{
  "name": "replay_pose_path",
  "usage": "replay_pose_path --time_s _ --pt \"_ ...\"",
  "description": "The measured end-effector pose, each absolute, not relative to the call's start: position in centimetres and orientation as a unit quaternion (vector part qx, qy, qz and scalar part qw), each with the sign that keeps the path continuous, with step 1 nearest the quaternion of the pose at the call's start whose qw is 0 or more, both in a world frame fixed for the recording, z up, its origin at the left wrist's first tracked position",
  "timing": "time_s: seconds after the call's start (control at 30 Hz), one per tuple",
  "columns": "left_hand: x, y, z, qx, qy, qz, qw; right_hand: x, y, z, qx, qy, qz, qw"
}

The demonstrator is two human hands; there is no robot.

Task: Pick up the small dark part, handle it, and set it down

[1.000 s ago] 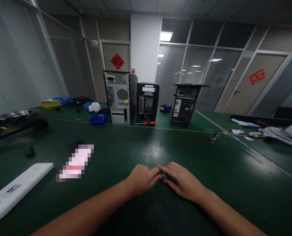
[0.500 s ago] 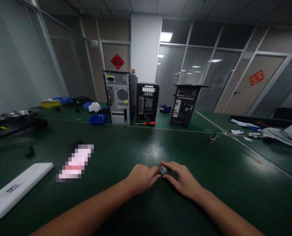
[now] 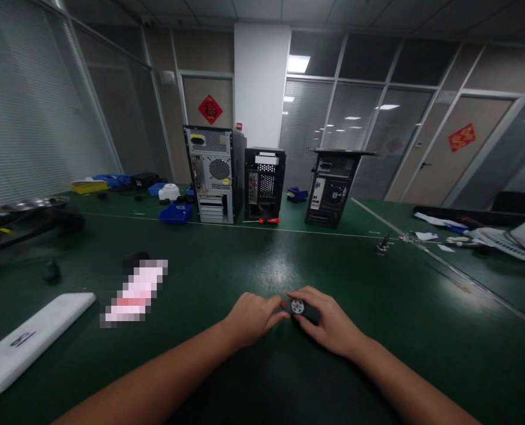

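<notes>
In front of me, low over the green table, my right hand (image 3: 331,316) grips a small dark part with a silver, spoked round face (image 3: 297,306). The thumb lies below it and the fingers above, with the round face turned toward me. Most of the dark body behind that face is covered by the hand. Just left of the part is my left hand (image 3: 254,319), its thumb and forefinger slightly apart with a gap between their tips. Nothing shows in that gap; its other fingers are curled and partly hidden.
Three computer cases (image 3: 213,177) stand along the table's far side, with a red-handled screwdriver (image 3: 269,221) and a blue tray (image 3: 176,214) before them. A white slab-shaped object (image 3: 39,339) lies at left. A small metal part (image 3: 382,245) stands at right.
The small round-faced part has shifted slightly right in my right hand, showing more of its face. My left fingertips, earlier against it, are now a little apart from it.
</notes>
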State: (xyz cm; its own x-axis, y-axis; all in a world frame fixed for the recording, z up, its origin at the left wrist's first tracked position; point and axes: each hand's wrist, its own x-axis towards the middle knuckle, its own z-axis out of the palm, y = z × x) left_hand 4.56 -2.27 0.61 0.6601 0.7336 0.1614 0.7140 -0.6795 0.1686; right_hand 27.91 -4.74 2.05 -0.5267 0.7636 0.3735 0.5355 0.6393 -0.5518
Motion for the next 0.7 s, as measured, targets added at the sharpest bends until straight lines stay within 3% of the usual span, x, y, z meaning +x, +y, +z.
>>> replay_pose_path --time_s 0.23,0.4,0.53,0.7 --pt "4.0 -1.8 1.1 0.896 0.434 0.090 0.022 35.7 -1.0 2.0 -0.537 -0.776 0.056 0.328" --pt "3.7 -1.5 1.3 0.877 0.475 0.074 0.007 45.7 1.4 0.5 -0.700 -0.661 -0.044 0.267" --pt "3.7 -1.5 1.4 0.874 0.481 0.072 0.000 50.8 2.1 -0.9 -0.766 -0.610 -0.054 0.196" --pt "3.7 -1.6 1.6 0.875 0.479 0.075 0.005 52.0 2.1 -1.6 -0.791 -0.580 -0.062 0.185"
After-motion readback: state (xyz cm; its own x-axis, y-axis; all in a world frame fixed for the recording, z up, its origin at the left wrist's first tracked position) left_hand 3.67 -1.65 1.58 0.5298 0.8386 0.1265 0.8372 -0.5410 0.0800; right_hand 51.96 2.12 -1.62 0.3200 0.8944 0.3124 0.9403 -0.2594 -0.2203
